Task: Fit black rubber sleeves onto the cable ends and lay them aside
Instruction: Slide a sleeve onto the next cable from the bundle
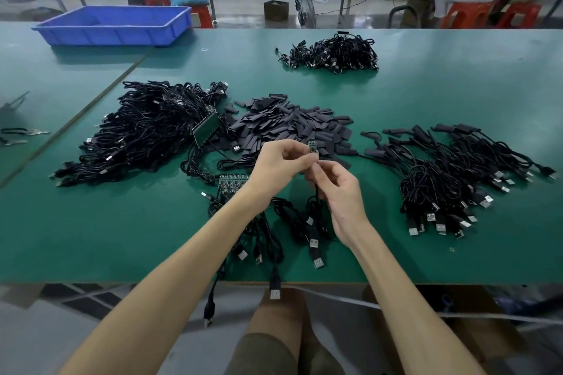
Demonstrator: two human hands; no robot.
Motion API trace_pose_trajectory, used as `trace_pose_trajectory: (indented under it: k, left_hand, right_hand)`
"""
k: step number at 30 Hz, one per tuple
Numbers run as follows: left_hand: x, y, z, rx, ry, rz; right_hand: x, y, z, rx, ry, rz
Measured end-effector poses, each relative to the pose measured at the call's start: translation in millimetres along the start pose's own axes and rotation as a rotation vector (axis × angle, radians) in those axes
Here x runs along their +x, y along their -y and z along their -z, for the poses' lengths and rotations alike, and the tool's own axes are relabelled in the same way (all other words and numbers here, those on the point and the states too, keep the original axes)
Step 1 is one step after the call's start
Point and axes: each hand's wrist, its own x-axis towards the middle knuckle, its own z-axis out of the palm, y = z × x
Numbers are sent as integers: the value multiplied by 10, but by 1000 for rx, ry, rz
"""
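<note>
Both hands meet above the middle of the desk (91,237), a little in from its near edge. The left hand (280,161) pinches the cable end (312,148), a small green board, between thumb and fingertips, so that the board stands roughly upright with its free tip pointing away from the person. The right hand (338,189) pinches the cable (316,201) just beneath the board, and the cord hangs straight down from there to the desk. Whether a sleeve is already tucked under the right fingers cannot be told. The heap of loose black rubber sleeves (289,125) lies directly beyond the hands, near the board's tip, so the long axis of the board points toward it. The left hand looks slightly nearer the heap, though it is busy steadying the board, so the right hand seems the likelier one to fetch a sleeve and slide it down along that axis. The sleeved cables (457,179) lie to the right, on the right hand's side, and the bare cables (146,131) lie to the left
</note>
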Motion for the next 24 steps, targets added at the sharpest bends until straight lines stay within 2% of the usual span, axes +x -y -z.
trace_pose_trajectory:
  k: [4,7,9,12,14,18,22,24]
  left_hand:
    - [0,21,88,-66,72,144]
    - [45,49,195,12,77,107]
    - [121,80,274,167,-20,31]
    - [262,172,380,532,-181,-50]
    - [329,216,401,729,-119,-134]
    - [391,296,314,1081,133,-292]
    - [413,368,259,1160,97,-333]
    - [437,362,250,1145,86,-300]
  right_hand:
    - [17,-24,15,-62,-11,26]
    - [19,-22,27,-52,-16,18]
    - [19,-19,28,-31,-31,10]
    - [21,-7,20,-21,-33,0]
    - [15,-1,13,-21,-28,3]
    - [7,-8,18,-43,-37,7]
    - [10,-14,20,-42,-38,0]
    - [10,-17,18,-45,-36,-5]
